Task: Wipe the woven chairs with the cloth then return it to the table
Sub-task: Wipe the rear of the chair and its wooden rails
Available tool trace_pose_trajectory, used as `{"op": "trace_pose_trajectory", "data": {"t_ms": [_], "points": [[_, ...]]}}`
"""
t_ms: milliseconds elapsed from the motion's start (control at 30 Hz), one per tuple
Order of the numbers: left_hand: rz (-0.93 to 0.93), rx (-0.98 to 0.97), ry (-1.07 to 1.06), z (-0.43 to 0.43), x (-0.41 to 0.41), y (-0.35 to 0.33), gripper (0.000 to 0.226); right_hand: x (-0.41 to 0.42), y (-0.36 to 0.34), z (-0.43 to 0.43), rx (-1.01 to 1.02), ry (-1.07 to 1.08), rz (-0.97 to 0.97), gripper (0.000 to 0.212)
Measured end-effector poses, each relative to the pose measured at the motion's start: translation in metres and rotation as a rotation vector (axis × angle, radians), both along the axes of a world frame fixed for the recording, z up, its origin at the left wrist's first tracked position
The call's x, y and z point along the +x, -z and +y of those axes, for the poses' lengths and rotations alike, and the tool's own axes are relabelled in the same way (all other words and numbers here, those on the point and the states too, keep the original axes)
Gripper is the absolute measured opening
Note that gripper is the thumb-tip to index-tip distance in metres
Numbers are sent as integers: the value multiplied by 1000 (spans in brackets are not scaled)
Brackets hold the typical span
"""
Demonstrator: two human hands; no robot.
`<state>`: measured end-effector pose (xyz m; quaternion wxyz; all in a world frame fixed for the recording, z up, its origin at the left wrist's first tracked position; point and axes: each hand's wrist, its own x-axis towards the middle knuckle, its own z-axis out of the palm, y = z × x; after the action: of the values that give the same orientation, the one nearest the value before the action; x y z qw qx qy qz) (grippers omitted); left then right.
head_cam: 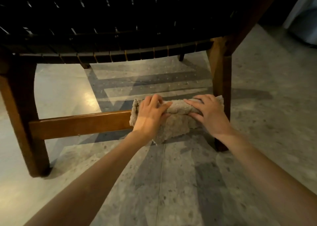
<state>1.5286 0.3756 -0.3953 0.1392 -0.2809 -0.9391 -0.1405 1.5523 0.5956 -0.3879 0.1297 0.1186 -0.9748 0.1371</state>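
A woven chair [109,30] with a dark strap seat and brown wooden legs fills the upper half of the view. Its low front rail [80,123] runs between the two front legs. A beige fluffy cloth [178,119] is draped over the right end of that rail, next to the right leg [221,91]. My left hand [151,112] lies on the cloth's left part, its fingers curled over the top of the rail. On the cloth's right part my right hand [208,111] presses with fingers spread and nearly straight. The rail under the cloth is hidden.
The floor [171,182] is speckled grey stone with shadow stripes. The chair's left front leg [22,116] stands at the left. A pale, blurred object [303,16] sits at the top right. The back legs of the chair show under the seat.
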Motion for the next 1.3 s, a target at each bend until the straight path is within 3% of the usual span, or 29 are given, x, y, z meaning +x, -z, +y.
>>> {"op": "trace_pose_trajectory", "data": {"t_ms": [100, 200, 333, 433, 567, 633, 833, 933, 1000, 1100, 1300], "points": [[110, -18, -138, 0, 6, -10, 28, 12, -7, -19, 123, 186, 112, 44], [37, 82, -138, -7, 17, -17, 27, 30, -8, -30, 194, 301, 110, 35], [26, 212, -150, -13, 62, -4, 25, 68, 6, -37, -177, 230, 215, 36], [-86, 264, -270, -6, 87, 18, 30, 86, 20, -52, -328, 338, 112, 38], [-439, 695, -291, 7, 102, 43, 39, 94, 43, -58, -459, 402, 48, 36], [-623, 968, -339, 15, 102, 47, 39, 90, 50, -60, -668, 469, -43, 36], [-929, 1775, -688, 36, 75, 37, 13, 60, 46, -72, -1751, 707, -302, 21], [-1084, 2053, -783, 33, 61, 37, 39, 43, 37, -64, -2186, 802, -387, 35], [-1246, 2153, -729, 30, 57, 39, 51, 36, 34, -57, -2350, 821, -455, 41], [-1377, 2181, -619, 30, 52, 43, 51, 29, 34, -44, -2395, 838, -469, 41], [-1447, 2156, -524, 39, 44, 39, 56, 19, 31, -22, -2322, 898, -366, 33]]}}
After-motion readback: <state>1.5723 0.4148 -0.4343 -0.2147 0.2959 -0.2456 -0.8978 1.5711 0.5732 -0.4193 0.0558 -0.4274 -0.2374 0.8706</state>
